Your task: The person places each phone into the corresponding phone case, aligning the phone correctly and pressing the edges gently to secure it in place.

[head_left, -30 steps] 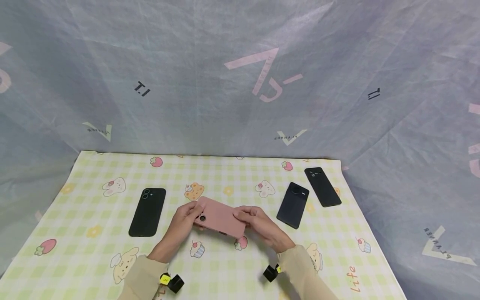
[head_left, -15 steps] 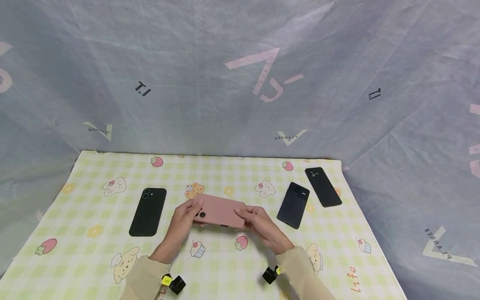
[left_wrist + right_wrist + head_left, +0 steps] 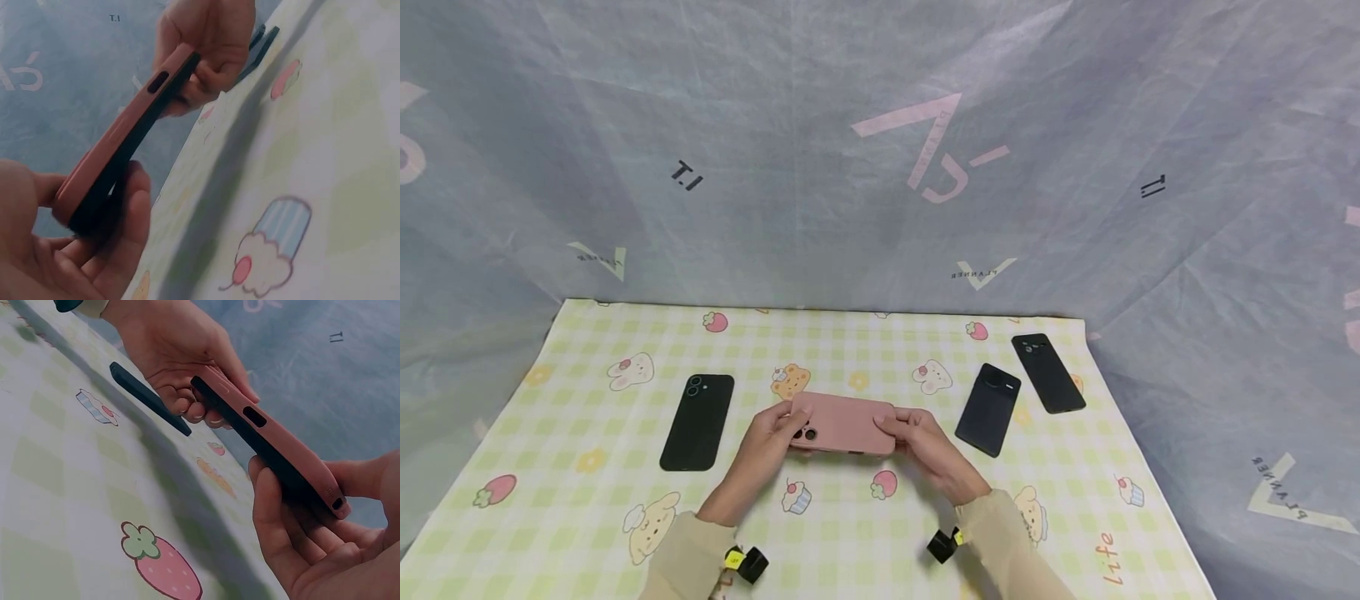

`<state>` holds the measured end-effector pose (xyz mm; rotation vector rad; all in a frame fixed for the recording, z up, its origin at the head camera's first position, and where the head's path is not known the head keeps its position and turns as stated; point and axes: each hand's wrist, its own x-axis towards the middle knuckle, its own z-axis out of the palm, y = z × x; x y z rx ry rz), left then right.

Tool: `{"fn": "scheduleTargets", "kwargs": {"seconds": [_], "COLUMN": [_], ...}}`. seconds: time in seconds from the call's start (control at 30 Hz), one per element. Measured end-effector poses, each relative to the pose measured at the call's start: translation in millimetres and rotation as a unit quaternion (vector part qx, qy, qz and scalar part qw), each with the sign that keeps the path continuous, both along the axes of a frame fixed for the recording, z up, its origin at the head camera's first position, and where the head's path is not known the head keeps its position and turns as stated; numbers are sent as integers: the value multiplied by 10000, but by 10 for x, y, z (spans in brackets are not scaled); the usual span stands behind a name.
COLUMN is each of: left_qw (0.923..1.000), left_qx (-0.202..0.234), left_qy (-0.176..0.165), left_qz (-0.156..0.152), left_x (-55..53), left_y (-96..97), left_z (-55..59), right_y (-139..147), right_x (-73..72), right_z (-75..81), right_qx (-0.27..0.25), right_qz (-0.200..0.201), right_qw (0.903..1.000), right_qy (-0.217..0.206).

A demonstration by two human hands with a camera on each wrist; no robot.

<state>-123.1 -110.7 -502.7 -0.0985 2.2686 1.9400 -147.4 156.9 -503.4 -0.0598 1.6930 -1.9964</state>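
A pink phone case (image 3: 846, 425), back side up with round camera openings at its left end, is held above the table. My left hand (image 3: 763, 442) grips its left end, thumb on top, partly covering the camera corner. At the other end my right hand (image 3: 928, 450) pinches it, thumb on top and fingers beneath. Both wrist views show a dark phone (image 3: 273, 465) lying along the underside of the pink case (image 3: 284, 440). How far the phone sits inside the case cannot be told. A side cutout appears in the case edge (image 3: 125, 125).
A black phone (image 3: 697, 422) lies left of the hands. To the right lie a dark phone (image 3: 988, 410) and, farther back, another black phone (image 3: 1048, 372). They rest on a checked tablecloth (image 3: 857, 533) with cartoon prints. A grey-blue curtain (image 3: 820, 233) hangs behind the table.
The pink case's right end has risen from a downward slant, so the case now lies nearly level across the view. Both hands keep their hold. The other phones have not moved.
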Motion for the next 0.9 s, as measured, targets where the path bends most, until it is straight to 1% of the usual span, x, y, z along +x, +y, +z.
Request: {"fn": "scheduleTargets", "kwargs": {"seconds": [0.13,0.2,0.27,0.4,0.7,0.9], "left_qw": [9975,9946,9925,9913,9882,9878], "left_qx": [-695,-1019,-1199,-1282,-1480,-1494], "left_qy": [112,177,209,245,384,442], "left_qz": [-68,-22,58,143,86,13], "left_x": [-9,-12,-15,-32,-43,-39], "left_y": [-21,-31,-39,-50,-65,-74], "left_z": [12,20,34,49,25,16], "right_y": [10,14,19,25,24,25], "right_x": [-6,-7,-7,-3,13,10], "right_z": [-16,-23,-29,-31,-23,-35], "right_qx": [-6,16,63,164,96,122], "right_qz": [29,29,49,123,217,240], "right_qw": [10000,10000,10000,9998,9996,9995], "right_qy": [28,31,44,64,125,182]}}
